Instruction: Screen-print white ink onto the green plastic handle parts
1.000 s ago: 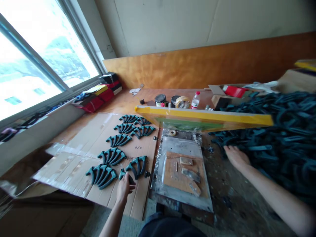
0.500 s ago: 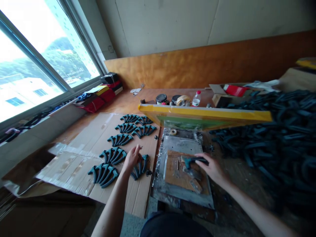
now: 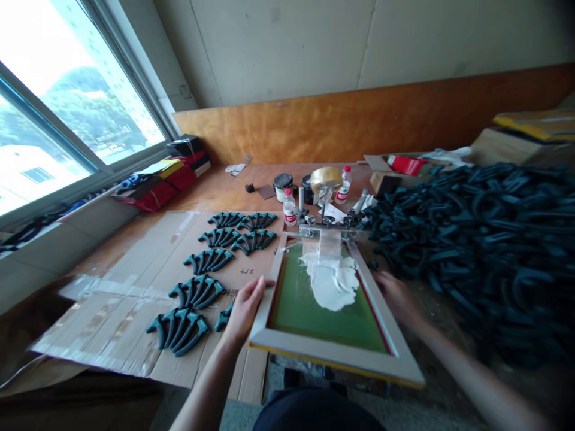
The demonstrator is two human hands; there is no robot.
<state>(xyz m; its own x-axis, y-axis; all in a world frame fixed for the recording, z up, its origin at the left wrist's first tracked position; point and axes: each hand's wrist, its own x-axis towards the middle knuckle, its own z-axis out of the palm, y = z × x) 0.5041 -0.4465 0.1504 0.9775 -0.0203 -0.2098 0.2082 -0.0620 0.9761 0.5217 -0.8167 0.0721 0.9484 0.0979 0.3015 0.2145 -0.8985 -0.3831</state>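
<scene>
A framed screen (image 3: 287, 311) with green mesh lies lowered in front of me, hinged at its far end. White paste (image 3: 330, 287) is spread over the mesh's far half, with a squeegee (image 3: 330, 245) resting in it. My left hand (image 3: 247, 302) is closed on the frame's left edge. Beside the right edge is my right hand (image 3: 395, 293), its fingers blurred and partly hidden by the frame. Dark green curved parts (image 3: 179, 329) lie in fanned groups on cardboard (image 3: 121, 323) to the left. What lies beneath the screen is hidden.
A large heap of dark curved parts (image 3: 476, 239) fills the right side. Bottles (image 3: 289, 209), a jar (image 3: 283, 182) and a tape roll (image 3: 326, 179) stand behind the screen. Red packets (image 3: 155, 194) lie by the window; an open box (image 3: 381, 173) sits at the back right.
The raised screen has come down over the board. Both hands have moved to its sides, and the part in my right hand is no longer visible. The view has shifted slightly.
</scene>
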